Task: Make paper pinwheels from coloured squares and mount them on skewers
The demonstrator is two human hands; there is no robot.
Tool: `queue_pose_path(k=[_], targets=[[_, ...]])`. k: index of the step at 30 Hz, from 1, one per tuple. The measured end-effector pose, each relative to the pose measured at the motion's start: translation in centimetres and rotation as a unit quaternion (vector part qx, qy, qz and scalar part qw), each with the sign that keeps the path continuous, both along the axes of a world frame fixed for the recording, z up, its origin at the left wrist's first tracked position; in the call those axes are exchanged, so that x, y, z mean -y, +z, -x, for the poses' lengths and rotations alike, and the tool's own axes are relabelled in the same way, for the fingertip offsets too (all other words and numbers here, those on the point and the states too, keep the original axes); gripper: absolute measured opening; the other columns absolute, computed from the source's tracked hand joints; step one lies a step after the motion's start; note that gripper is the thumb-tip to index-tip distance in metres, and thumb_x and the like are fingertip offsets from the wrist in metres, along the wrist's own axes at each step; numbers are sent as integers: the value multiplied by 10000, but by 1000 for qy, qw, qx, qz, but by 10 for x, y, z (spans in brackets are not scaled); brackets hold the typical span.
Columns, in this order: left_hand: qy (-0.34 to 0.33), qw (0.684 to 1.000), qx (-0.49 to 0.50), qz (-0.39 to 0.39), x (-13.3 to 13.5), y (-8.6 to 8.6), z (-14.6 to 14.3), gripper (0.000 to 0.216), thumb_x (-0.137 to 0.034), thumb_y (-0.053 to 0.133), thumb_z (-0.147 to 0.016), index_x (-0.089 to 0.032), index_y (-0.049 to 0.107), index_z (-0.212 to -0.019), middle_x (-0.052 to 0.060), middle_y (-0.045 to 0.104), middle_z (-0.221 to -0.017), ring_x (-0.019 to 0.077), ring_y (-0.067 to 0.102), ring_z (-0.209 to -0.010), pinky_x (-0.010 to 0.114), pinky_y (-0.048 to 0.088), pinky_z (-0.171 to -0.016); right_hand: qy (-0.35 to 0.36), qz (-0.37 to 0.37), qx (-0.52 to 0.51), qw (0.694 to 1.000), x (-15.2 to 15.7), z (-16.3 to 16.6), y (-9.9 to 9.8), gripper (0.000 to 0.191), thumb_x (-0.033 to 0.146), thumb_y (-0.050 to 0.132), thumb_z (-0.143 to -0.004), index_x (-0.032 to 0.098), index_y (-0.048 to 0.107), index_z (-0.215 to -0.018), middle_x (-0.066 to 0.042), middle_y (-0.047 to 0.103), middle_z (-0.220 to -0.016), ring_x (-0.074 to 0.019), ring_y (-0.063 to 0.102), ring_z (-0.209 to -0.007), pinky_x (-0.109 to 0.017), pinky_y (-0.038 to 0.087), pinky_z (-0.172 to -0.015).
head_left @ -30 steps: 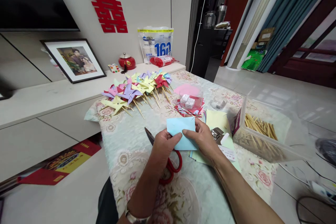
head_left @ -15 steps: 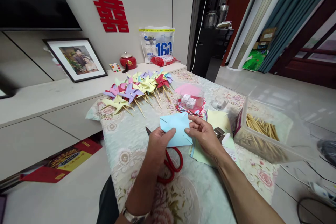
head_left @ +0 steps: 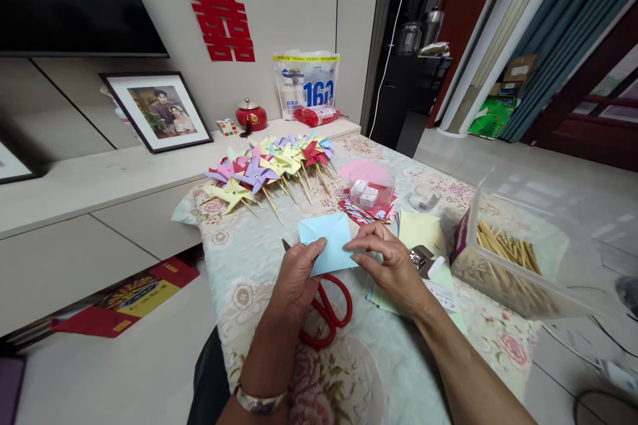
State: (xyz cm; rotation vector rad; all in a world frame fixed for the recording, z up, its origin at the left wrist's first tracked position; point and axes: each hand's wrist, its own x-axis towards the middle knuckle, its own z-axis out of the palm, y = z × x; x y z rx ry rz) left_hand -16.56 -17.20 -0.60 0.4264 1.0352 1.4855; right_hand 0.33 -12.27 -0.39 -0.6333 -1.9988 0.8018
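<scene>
A light blue square of paper [head_left: 326, 234] with slits at its corners is held over the table. My left hand [head_left: 298, 272] grips its lower left side, thumb on top and fingers underneath. At the paper's right edge is my right hand [head_left: 386, 259], its thumb and forefinger bent with a small gap between them; whether the tips touch the paper is hard to tell. Below the paper lie red-handled scissors [head_left: 329, 312], partly covered by my left hand. A stack of pale green and yellow sheets [head_left: 421, 229] lies beneath and beside my right hand.
Several finished paper pinwheels [head_left: 259, 172] on sticks lie at the table's far left. A clear tub [head_left: 498, 272] of wooden sticks stands at the right. A small clear box [head_left: 371, 192] rests on red paper pieces, near a tape roll [head_left: 424, 196].
My right hand has eased off the paper's right side, thumb and forefinger now at its edge. The left hand keeps hold of the paper. The view has shifted slightly left.
</scene>
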Motion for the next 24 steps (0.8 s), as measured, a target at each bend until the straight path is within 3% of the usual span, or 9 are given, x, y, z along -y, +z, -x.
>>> queue_pose_path(k=[13, 24], targets=[[21, 999, -42, -20, -2, -8, -3, 324, -289, 840, -572, -117, 734, -825, 43, 754, -717, 143, 626, -594, 247, 495, -621, 46, -10, 47, 998, -1, -3, -1, 132, 246, 637, -931, 267, 754, -988, -40, 569, -893, -198, 579, -875, -336, 472, -768], [32, 992, -119, -6, -2, -10, -9, 275, -278, 798, -606, -108, 744, -816, 27, 741, -683, 132, 600, -546, 239, 467, -558, -36, 3, 88, 995, 3, 2, -2, 68, 232, 669, -890, 235, 719, -844, -74, 560, -1146, -278, 473, -1133, -469, 353, -980]])
